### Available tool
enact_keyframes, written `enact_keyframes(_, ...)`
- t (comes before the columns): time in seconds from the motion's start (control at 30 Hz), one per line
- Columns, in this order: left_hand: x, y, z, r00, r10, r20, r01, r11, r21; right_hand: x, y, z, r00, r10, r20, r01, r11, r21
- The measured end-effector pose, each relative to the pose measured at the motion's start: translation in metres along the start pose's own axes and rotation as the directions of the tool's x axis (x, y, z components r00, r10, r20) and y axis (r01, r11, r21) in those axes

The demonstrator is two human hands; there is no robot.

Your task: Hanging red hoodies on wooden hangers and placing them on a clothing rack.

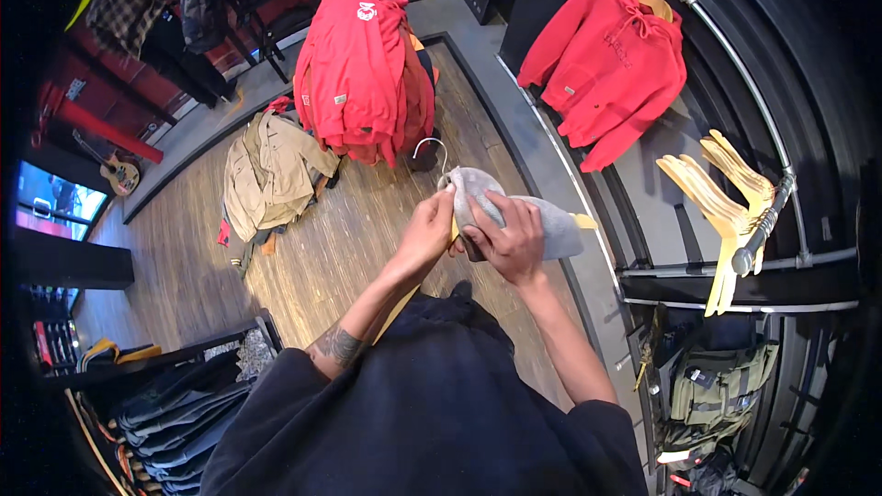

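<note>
A wooden clothes hanger (584,220) with a metal hook is held in front of my chest. One arm of it runs down toward my body, and the other pokes out at the right. A grey cloth (551,228) is draped around its middle and right arm. My left hand (428,231) is closed on the hanger just below the hook, by the edge of the cloth. With bent fingers, my right hand (508,237) grips the grey cloth against the hanger. A small dark piece shows between the hands, too covered to make out.
Beyond my hands, red garments (363,73) are heaped high. Left of them, a tan shirt (271,170) tops a clothes pile on the wooden floor (184,220). At right, a pipe rack (735,55) bears a red hoodie (611,64) and bare wooden hangers (717,207). Jeans (184,413) hang lower left.
</note>
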State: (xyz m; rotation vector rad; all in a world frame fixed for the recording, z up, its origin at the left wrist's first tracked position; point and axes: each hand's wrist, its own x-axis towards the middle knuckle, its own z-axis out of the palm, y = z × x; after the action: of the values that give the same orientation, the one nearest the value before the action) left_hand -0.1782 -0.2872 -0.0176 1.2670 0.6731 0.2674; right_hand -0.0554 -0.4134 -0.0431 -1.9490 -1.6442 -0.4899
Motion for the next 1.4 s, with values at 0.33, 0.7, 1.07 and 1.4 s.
enact_keyframes(0.33, 0.0, -0.006, -0.011, 0.996, -0.058, 0.063, 0.05, 0.99, 0.13, -0.03, 0.045, -0.035, 0.999, 0.026, 0.032, -0.021, 0.989, -0.147)
enact_keyframes(0.7, -0.001, -0.002, -0.025, 0.991, 0.021, 0.13, -0.046, 0.981, 0.189, -0.031, 0.03, -0.033, 0.998, 0.041, 0.047, -0.037, 0.996, -0.085)
enact_keyframes(1.07, 0.001, -0.012, -0.002, 0.982, -0.029, 0.189, 0.003, 0.991, 0.136, -0.027, -0.01, -0.006, 0.979, 0.2, 0.042, -0.198, 0.978, -0.06)
enact_keyframes(1.4, -0.002, 0.001, -0.024, 0.976, -0.002, 0.218, -0.017, 0.996, 0.083, -0.052, 0.044, -0.061, 0.977, 0.195, -0.082, -0.201, 0.977, -0.071)
